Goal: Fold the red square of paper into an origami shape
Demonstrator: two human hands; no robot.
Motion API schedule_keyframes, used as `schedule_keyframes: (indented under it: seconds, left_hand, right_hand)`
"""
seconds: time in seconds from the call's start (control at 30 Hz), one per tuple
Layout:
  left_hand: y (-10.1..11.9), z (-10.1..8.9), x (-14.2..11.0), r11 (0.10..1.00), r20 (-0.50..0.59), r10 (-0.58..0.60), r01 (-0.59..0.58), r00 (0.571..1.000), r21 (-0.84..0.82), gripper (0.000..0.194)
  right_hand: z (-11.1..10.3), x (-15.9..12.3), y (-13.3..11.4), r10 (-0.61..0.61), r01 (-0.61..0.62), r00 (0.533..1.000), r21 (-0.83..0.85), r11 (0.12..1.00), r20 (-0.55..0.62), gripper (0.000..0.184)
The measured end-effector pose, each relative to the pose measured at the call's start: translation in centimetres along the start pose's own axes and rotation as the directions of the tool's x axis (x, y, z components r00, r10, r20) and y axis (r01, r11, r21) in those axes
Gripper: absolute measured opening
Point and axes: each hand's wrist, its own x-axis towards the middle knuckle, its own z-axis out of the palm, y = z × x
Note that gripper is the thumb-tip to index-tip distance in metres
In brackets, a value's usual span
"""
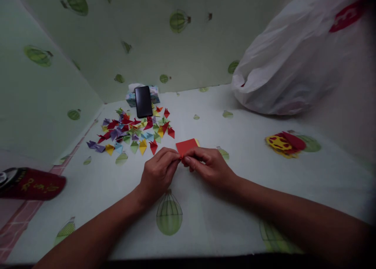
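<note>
Your left hand (pixel 158 171) and right hand (pixel 207 165) meet fingertip to fingertip, both pinched shut on a small red paper piece (pixel 182 156) just above the surface (pixel 235 206), red paper stack (pixel 187 146) immediately behind, folded paper pile (pixel 133 129) beyond to the left.

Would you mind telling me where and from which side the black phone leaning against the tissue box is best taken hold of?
Grip the black phone by its two long side edges near the top, coming from above and in front. It stands tilted back against the tissue box, so its back is blocked, and folded paper pieces crowd its foot. This is a judgement from its pose.
</note>
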Motion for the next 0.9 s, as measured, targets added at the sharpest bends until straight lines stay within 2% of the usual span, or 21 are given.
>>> schedule_keyframes:
  seconds: [0.47, 0.53, 0.63, 0.77, 0.9]
  left_hand:
    - [0.18, 0.11, 0.04, 1.0, 0.009, 0.002, -0.002, 1.0, 0.014, 0.011]
    - [0.24, 0.09, -0.04, 1.0, -0.014, -0.015, 0.015, 1.0, 0.004, 0.012]
    - [0.25, 0.11, -0.15, 1.0, -0.064, -0.03, 0.03, 0.998, 0.001, 0.013]
    - [0.2, 0.13, -0.15, 0.999, -0.101, 0.003, 0.001, 0.995, 0.04, 0.016]
    - [0.23, 0.08, -0.11, 0.993, -0.097, 0.077, -0.067, 0.992, 0.102, 0.016]
  right_hand:
    - [0.26, -0.24, -0.12, -0.046, 0.041, 0.998, -0.085, 0.996, -0.051, 0.012]
    - [0.23, -0.17, -0.34, 0.022, -0.026, 0.996, -0.052, 0.998, -0.083, 0.013]
    - [0.3, 0.02, -0.51, 0.214, -0.2, 0.972, 0.144, 0.969, -0.096, 0.016]
    - [0.65, 0.23, -0.39, 0.409, -0.343, 0.911, 0.451, 0.824, -0.052, 0.017]
    - [0.99, 0.34, -0.26, 0.507, -0.4, 0.862, 0.587, 0.704, -0.02, 0.018]
